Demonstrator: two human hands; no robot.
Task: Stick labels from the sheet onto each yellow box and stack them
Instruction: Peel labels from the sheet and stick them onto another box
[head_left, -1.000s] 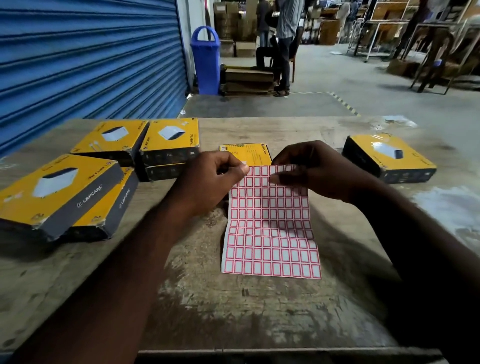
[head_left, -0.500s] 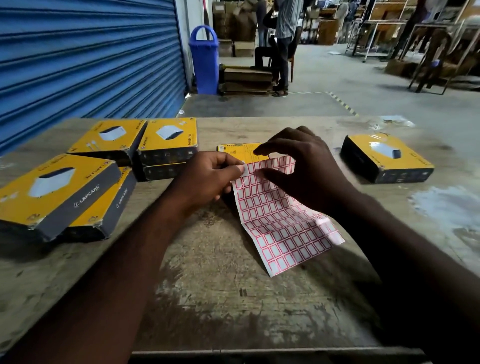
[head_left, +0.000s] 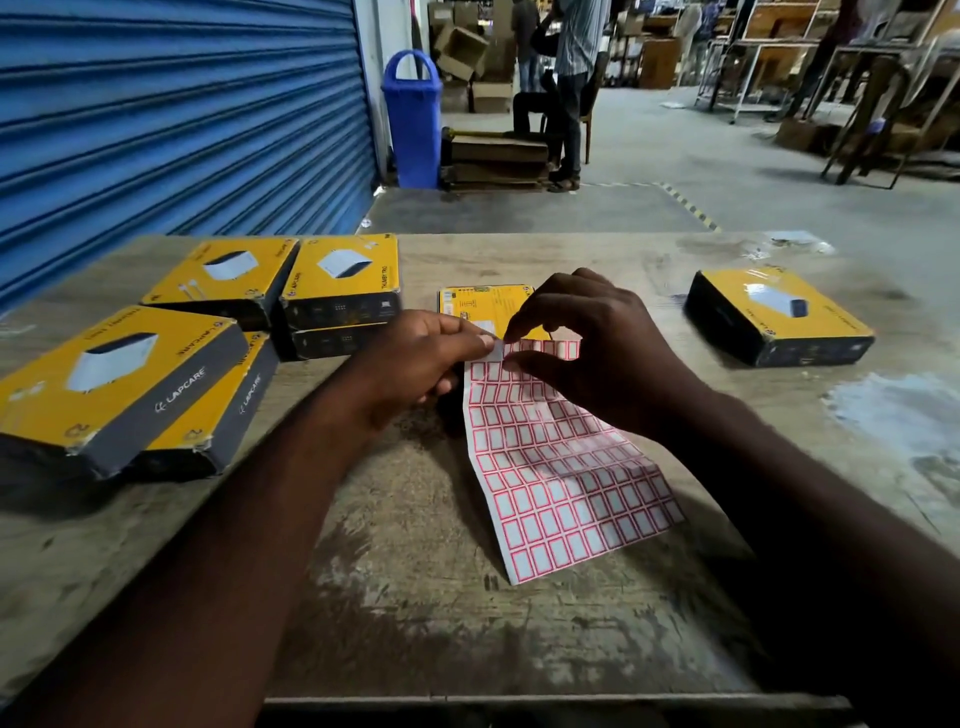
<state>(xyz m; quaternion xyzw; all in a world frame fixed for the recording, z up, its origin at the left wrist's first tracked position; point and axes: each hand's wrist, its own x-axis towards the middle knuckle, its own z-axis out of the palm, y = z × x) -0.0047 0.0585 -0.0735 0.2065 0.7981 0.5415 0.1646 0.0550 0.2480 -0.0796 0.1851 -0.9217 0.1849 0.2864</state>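
Two hands meet over a worn wooden table (head_left: 426, 639), both on one label sheet (head_left: 561, 467). The sheet, white with a grid of red-bordered labels, lies at the table's centre, its top edge lifted and its lower end trailing toward 5 o'clock.

The left hand (head_left: 415, 364) is curled, thumb and forefinger pinching the sheet's top left corner. The right hand (head_left: 597, 353) arches over the top edge, thumb and forefinger tips closed on the sheet just beside the left thumb, with the other fingers loosely bent. Whether a single label has come loose between them cannot be told.

Seven yellow boxes with dark sides sit around the sheet. At 12 o'clock, just behind the hands, the centre box (head_left: 478, 304) lies flat. At 2 o'clock, well apart, the right box (head_left: 779, 312) lies alone. At 10 o'clock the far stack (head_left: 343, 291) has two boxes, and the far left box (head_left: 223, 273) touches it. At 9 o'clock the near stack (head_left: 119, 374) has two boxes, the upper one shifted left.

Beyond the table, a blue roller shutter (head_left: 182, 130) is at 11 o'clock and a blue bin (head_left: 413, 119) near 12.
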